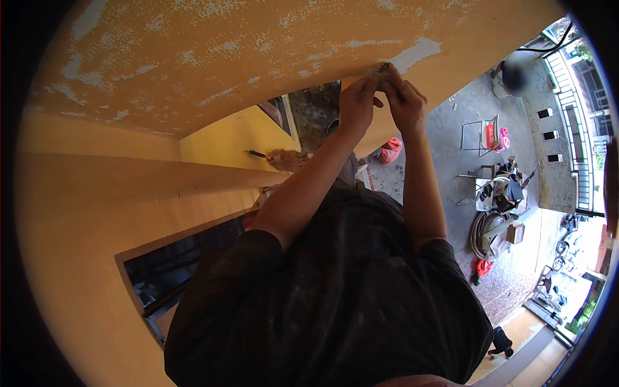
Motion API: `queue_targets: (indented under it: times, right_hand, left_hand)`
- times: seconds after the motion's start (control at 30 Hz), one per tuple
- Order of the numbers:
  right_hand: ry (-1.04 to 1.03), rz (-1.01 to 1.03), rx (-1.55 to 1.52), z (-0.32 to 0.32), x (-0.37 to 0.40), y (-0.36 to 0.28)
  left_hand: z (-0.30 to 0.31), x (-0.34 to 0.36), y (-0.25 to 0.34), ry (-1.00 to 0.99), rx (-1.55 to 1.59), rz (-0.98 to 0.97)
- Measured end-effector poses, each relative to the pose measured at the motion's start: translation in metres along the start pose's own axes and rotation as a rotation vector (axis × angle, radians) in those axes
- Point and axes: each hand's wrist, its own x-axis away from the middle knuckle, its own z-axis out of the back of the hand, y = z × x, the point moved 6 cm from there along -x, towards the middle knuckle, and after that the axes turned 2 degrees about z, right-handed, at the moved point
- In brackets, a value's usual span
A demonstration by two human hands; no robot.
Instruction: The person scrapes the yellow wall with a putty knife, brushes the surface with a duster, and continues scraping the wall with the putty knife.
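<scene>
Both my arms are raised to an orange-yellow painted surface (271,32) with white patches where the paint is gone. My left hand (356,108) and my right hand (405,103) meet at the fingertips beside a large bare patch (418,54). The fingers of both hands are bent and closed together. A small dark thing (385,66) shows at the right hand's fingertips, against the surface. Its kind is too small to tell, and the fingers hide most of it.
A fluffy brown duster-like thing (287,160) lies on a yellow ledge to the left. On the floor below stand a red plastic bag (391,150), a folding chair (474,137) and a chair heaped with gear (500,187). Another person (501,343) is at lower right.
</scene>
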Motion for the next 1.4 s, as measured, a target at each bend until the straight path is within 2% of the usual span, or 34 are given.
queue_targets:
  times: [0.27,0.33,0.47,0.53,0.67,0.77,0.87,0.93,1.07,1.27,1.4]
  right_hand:
    - [-0.015,-0.046,-0.071,-0.004,0.002,0.006]
    - [0.029,-0.141,-0.168,-0.011,0.009,0.010]
    - [0.095,-0.132,-0.181,-0.015,0.012,0.009]
    - [0.045,0.017,-0.035,-0.008,-0.001,-0.002]
    - [-0.028,0.085,-0.009,0.000,-0.012,-0.009]
    - [-0.042,0.050,0.009,0.000,-0.006,-0.011]
    - [0.062,-0.021,-0.044,-0.003,0.008,-0.004]
    - [0.089,-0.145,-0.096,-0.009,0.019,-0.003]
    - [0.061,-0.211,-0.078,-0.017,0.028,0.001]
    - [0.119,-0.076,-0.045,-0.022,0.026,0.001]
    - [0.102,-0.144,-0.077,-0.022,0.027,0.004]
  left_hand:
    - [0.000,0.000,0.002,0.017,-0.030,-0.008]
    - [0.003,0.003,0.009,0.059,-0.070,-0.020]
    - [0.007,0.000,0.010,0.068,-0.130,-0.090]
    - [0.006,-0.004,0.007,0.051,-0.010,-0.059]
    - [-0.002,-0.001,0.007,0.021,0.165,-0.023]
    - [-0.002,0.002,0.004,0.033,0.149,-0.017]
    - [0.001,0.002,0.003,0.019,0.010,-0.030]
    - [0.004,0.005,-0.004,0.022,0.010,0.020]
    - [0.013,0.006,-0.012,0.022,-0.049,0.032]
    - [0.015,0.001,-0.023,0.032,0.040,0.033]
    - [0.013,0.003,-0.020,0.019,0.037,0.021]
